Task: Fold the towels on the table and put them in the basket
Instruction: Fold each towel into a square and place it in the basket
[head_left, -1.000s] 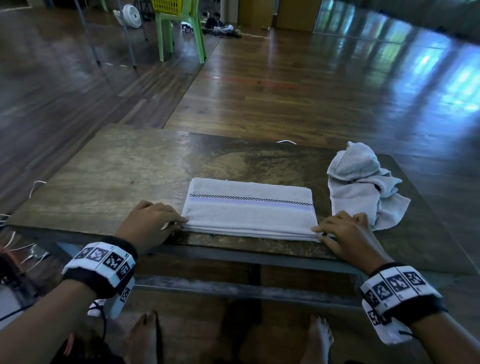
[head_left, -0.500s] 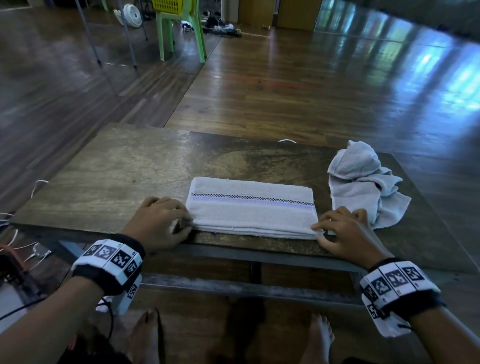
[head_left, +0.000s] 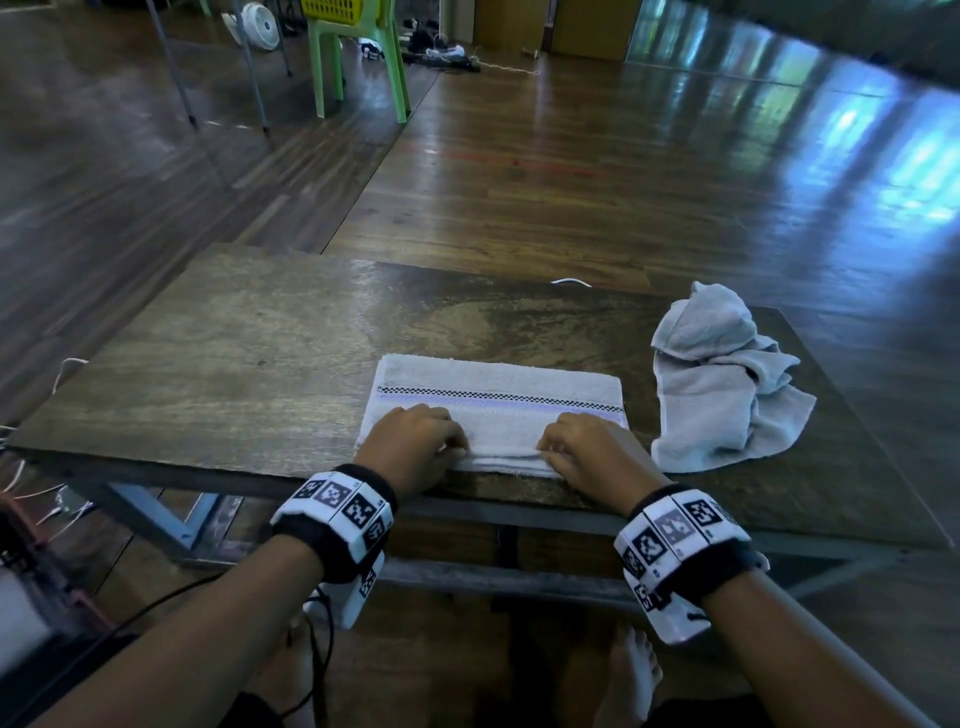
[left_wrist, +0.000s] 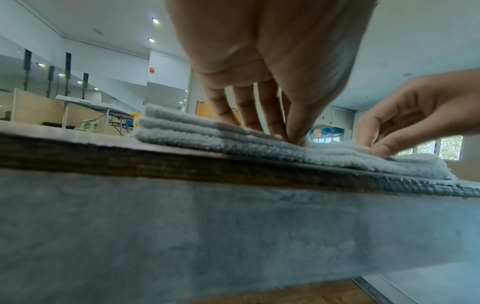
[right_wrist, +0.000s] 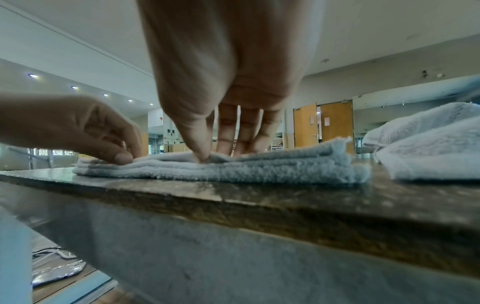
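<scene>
A white folded towel (head_left: 498, 400) with a checkered stripe lies near the front edge of the wooden table (head_left: 249, 364). My left hand (head_left: 447, 447) and right hand (head_left: 550, 452) sit side by side on its near edge. In the left wrist view my left hand (left_wrist: 280, 133) pinches the upper layers of the towel (left_wrist: 197, 133) between thumb and fingers. The right wrist view shows my right hand (right_wrist: 221, 154) pinching the upper layers of the towel (right_wrist: 285, 166) the same way. A crumpled grey towel (head_left: 722, 384) lies at the table's right end.
A yellow basket (head_left: 332, 10) stands on a green plastic chair (head_left: 358, 57) far back on the left of the floor. A white fan (head_left: 260, 26) stands beside it. Cables hang at the table's left end (head_left: 62, 369). My bare feet are under the table.
Both hands have moved inward from the towel's left and right ends onto its near edge. They now pinch its upper layers. The towels have not shifted.
</scene>
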